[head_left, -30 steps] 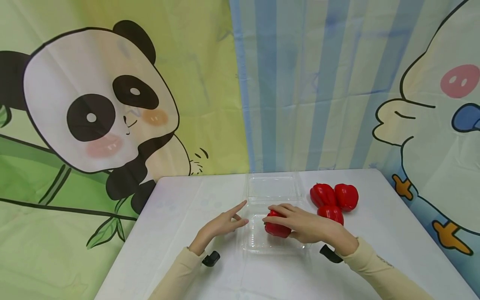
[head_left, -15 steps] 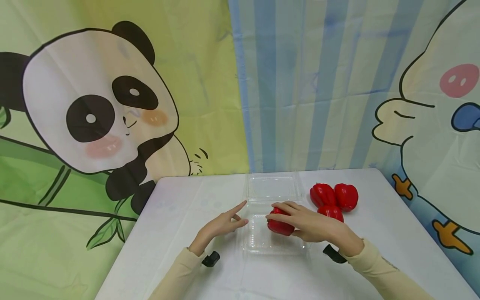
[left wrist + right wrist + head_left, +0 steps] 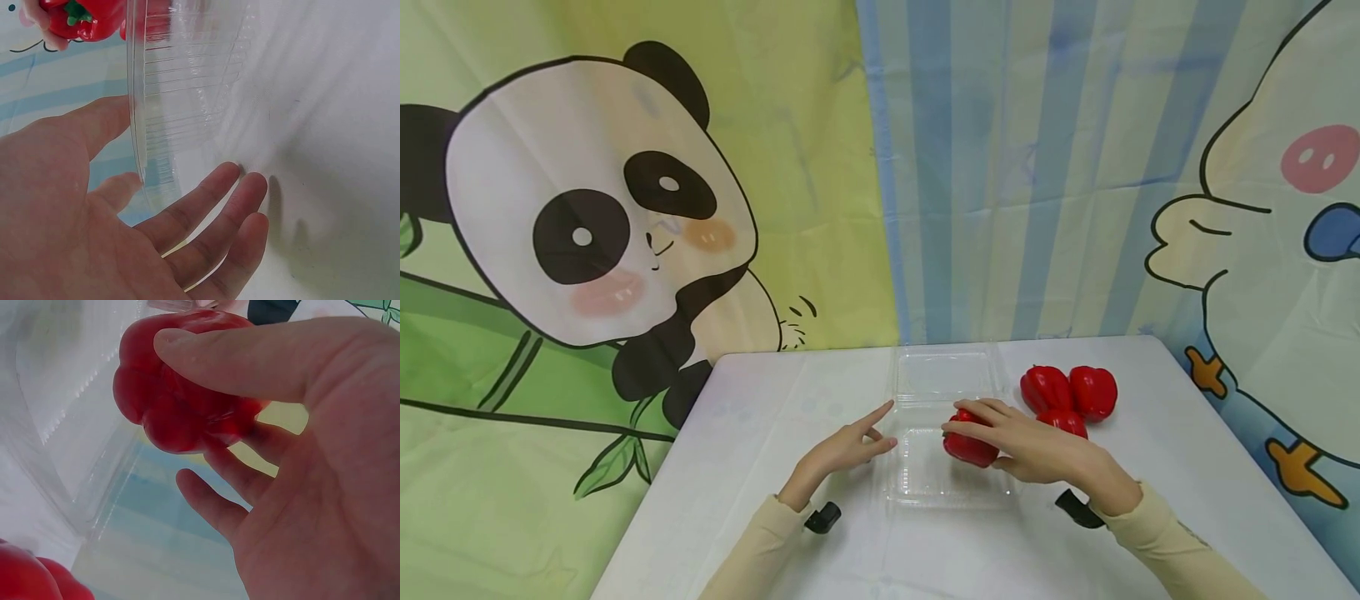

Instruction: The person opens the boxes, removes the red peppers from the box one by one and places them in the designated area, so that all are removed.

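A red bell pepper [image 3: 970, 442] with a green stem, which shows in the left wrist view, is gripped by my right hand [image 3: 1037, 442] over the front half of a clear plastic clamshell box [image 3: 917, 492]. In the right wrist view the thumb [image 3: 231, 362] presses on one side of the pepper and fingers reach behind it. My left hand [image 3: 842, 446] is at the box's left edge with fingers extended. In the left wrist view two of its fingertips meet the box rim [image 3: 134, 125], while the others spread below over the white table.
Several more red bell peppers [image 3: 1092, 393] sit in a cluster right of the box on the white table [image 3: 820, 542]. The box's lid half [image 3: 947, 371] lies folded back toward the rear. A printed cloth backdrop [image 3: 820, 167] stands behind the table.
My right hand and the bell pepper have shifted to the right and slightly back, toward the other peppers. My left hand has stayed in place.
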`<state>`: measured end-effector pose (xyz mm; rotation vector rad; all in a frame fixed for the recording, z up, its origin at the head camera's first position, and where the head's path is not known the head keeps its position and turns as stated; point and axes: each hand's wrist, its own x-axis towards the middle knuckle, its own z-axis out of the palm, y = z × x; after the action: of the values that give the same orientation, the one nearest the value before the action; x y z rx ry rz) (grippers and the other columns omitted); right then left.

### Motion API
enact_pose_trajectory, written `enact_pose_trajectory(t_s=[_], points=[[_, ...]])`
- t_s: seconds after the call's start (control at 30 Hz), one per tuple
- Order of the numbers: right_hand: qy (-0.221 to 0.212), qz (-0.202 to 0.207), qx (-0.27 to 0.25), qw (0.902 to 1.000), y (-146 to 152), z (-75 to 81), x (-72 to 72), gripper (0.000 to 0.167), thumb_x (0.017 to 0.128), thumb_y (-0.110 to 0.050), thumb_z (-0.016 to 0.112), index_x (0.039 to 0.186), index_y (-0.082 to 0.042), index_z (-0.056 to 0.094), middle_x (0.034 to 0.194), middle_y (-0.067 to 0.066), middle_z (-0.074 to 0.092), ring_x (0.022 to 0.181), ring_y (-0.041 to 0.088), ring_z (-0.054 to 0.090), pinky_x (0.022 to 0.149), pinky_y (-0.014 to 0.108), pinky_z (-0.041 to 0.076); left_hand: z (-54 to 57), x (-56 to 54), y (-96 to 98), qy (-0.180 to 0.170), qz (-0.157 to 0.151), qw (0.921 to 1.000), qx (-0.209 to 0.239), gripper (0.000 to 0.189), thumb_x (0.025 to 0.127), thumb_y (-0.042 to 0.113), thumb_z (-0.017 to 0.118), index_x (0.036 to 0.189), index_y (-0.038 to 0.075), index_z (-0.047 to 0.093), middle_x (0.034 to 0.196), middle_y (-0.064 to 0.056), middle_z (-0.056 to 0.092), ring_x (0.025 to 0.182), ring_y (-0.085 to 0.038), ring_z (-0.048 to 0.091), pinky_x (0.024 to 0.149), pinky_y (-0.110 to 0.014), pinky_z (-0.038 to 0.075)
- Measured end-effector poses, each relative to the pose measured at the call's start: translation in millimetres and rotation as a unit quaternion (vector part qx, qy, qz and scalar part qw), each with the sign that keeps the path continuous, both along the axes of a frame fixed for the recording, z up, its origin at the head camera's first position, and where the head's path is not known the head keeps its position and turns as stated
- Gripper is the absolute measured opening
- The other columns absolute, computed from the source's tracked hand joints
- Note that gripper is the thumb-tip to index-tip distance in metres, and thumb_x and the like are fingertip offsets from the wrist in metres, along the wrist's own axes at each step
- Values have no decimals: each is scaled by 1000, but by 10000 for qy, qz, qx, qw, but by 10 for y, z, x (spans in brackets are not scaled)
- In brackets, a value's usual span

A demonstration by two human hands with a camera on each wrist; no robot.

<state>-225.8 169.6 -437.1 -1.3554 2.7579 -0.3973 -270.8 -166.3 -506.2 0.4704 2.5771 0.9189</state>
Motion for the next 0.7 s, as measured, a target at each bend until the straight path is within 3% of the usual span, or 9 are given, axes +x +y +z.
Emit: enact_pose_trajectory(t_s=[0.3,0.7], points=[[-465,-183,-214,9985,66,13,2,93,79,-7,83,155,-32,36,160,7,33,144,33,32,92,42,57,0,-1,-7,-19,-78,9997,214,75,98,53,58,161,32,23,122,-13,68,88,-21,69,82,-45,53],[-387,-288,-353,9982,165,27,52,94,76,-8,86,154,-30,38,158,9,36,141,35,38,89,41,59,3,-2,6,-34,-55,9997,235,73,99,48,58,161,31,23,122,-14,68,87,-21,69,80,-44,53]])
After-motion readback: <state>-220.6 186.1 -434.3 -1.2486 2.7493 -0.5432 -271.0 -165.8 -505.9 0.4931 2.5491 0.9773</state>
